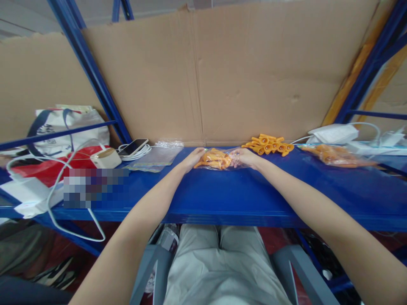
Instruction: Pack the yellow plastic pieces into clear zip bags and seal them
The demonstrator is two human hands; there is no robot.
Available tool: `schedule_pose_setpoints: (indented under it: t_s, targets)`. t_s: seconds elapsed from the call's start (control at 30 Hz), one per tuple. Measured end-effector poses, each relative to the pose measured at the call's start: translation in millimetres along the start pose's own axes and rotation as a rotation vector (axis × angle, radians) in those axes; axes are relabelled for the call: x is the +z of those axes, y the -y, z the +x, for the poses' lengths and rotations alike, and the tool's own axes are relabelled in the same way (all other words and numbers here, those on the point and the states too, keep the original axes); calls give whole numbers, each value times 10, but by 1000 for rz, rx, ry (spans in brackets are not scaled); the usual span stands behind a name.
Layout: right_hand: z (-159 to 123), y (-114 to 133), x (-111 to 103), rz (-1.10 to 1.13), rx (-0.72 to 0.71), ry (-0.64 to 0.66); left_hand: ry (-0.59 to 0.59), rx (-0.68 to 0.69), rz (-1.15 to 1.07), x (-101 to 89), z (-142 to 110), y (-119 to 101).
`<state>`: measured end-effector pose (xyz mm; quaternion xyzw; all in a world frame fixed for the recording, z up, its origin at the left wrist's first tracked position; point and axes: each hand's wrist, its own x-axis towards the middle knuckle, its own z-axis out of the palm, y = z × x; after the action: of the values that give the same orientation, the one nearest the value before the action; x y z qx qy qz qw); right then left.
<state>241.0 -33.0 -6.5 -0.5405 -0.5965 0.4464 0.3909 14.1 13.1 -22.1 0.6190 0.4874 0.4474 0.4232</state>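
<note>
A clear plastic bag with several orange, funnel-ended plastic pieces in it lies on the blue shelf top, between my hands. My left hand is closed on the bag's left end, its fingers partly hidden by the contents. At the opposite end, my right hand grips the loose clear plastic. Just beyond my right hand is a pile of loose orange funnel-ended pieces, their round openings facing me.
Flat empty clear bags lie left, near a phone on a coiled white cable. Another bag of orange pieces lies right. Chargers and a tote bag crowd the far left. A cardboard wall stands behind.
</note>
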Motion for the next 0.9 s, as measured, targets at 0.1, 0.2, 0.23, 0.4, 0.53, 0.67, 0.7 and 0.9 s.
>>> schedule_pose_setpoints:
  t_s: [0.1, 0.2, 0.23, 0.4, 0.53, 0.67, 0.7, 0.9]
  targets:
    - [-20, 13, 10, -46, -22, -4, 1, 5, 58, -7, -11, -5]
    - [-13, 17, 12, -61, -15, -32, 2, -2, 71, -2, -31, -19]
    - [-7, 15, 11, -65, -10, -33, 5, -1, 71, 1, -36, -23]
    - [28, -21, -3, -102, 0, 15, 8, -1, 42, 12, -57, -45]
    - [52, -46, -13, -48, -27, 46, 3, -53, -5, 24, -66, -60]
    - [55, -18, -21, 102, -67, 133, 3, -65, -59, 33, -63, -64]
    - [52, -7, -23, 129, -71, 140, 6, -61, -68, 33, -59, -61]
    - [34, -1, -25, 90, -87, 149, 13, -43, -80, 9, -4, -6]
